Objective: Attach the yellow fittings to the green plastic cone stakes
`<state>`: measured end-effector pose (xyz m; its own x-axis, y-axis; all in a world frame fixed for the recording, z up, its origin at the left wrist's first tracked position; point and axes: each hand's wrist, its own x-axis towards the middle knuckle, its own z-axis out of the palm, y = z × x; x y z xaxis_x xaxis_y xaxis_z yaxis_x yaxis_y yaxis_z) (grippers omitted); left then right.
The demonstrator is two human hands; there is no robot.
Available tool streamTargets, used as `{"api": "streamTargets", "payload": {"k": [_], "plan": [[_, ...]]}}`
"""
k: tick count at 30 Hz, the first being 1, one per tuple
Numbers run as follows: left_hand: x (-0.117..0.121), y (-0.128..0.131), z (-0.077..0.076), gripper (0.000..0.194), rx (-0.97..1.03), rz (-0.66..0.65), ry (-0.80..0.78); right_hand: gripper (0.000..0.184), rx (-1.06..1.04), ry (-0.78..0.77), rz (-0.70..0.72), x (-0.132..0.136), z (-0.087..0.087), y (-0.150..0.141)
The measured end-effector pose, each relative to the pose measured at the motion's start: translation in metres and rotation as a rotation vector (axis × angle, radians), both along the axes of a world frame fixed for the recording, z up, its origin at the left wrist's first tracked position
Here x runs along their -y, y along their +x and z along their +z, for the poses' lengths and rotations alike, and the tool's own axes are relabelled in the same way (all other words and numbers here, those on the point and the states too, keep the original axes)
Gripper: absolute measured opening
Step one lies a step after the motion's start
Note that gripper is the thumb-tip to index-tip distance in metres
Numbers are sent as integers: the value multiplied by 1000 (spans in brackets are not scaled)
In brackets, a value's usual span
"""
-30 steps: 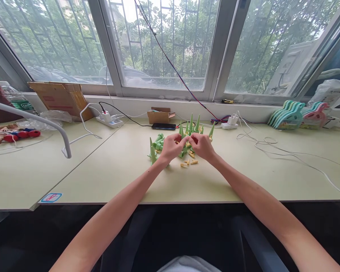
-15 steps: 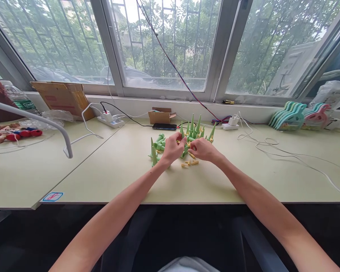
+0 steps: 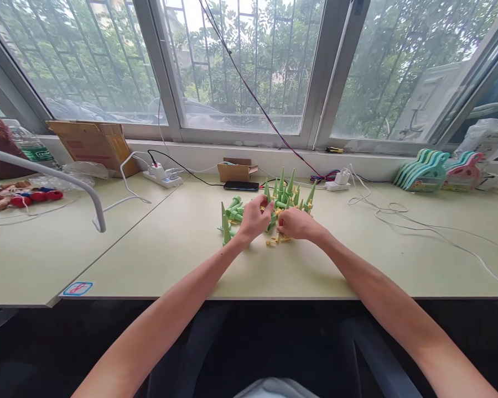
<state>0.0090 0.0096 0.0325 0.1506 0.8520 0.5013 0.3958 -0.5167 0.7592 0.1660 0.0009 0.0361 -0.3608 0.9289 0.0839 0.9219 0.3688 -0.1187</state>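
My left hand (image 3: 255, 218) is curled around a green plastic cone-shaped piece (image 3: 270, 222), mostly hidden by the fingers. Just right of it, my right hand (image 3: 297, 223) reaches down with its fingertips pinched among small yellow plastic pegs (image 3: 270, 242). Whatever those fingertips hold is hidden. Behind both hands stands a cluster of pointed green cones (image 3: 290, 182) with yellow bits at their bases. To the left of my left hand, more green cones (image 3: 226, 228) stand upright, and green tubular pieces (image 3: 234, 208) lie in a heap.
At the back are a black phone (image 3: 241, 186), a small open cardboard box (image 3: 234, 170) and a power strip (image 3: 162, 177). White cables (image 3: 402, 211) run across the right side, near green and pink hangers (image 3: 425, 170). A white curved bar (image 3: 78, 185) crosses the left.
My right hand has moved slightly down and toward me, onto the loose yellow pegs, away from the left hand's piece. The left hand has stayed nearly still.
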Motion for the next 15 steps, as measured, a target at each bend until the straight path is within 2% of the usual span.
{"api": "streamTargets", "payload": {"k": [7, 15], "plan": [[-3, -1, -3, 21, 6, -4, -21, 12, -121, 24, 47, -4, -6, -1], [-2, -2, 2, 17, 94, 8, -67, 11, -432, 96, 99, -4, -8, -3]]}}
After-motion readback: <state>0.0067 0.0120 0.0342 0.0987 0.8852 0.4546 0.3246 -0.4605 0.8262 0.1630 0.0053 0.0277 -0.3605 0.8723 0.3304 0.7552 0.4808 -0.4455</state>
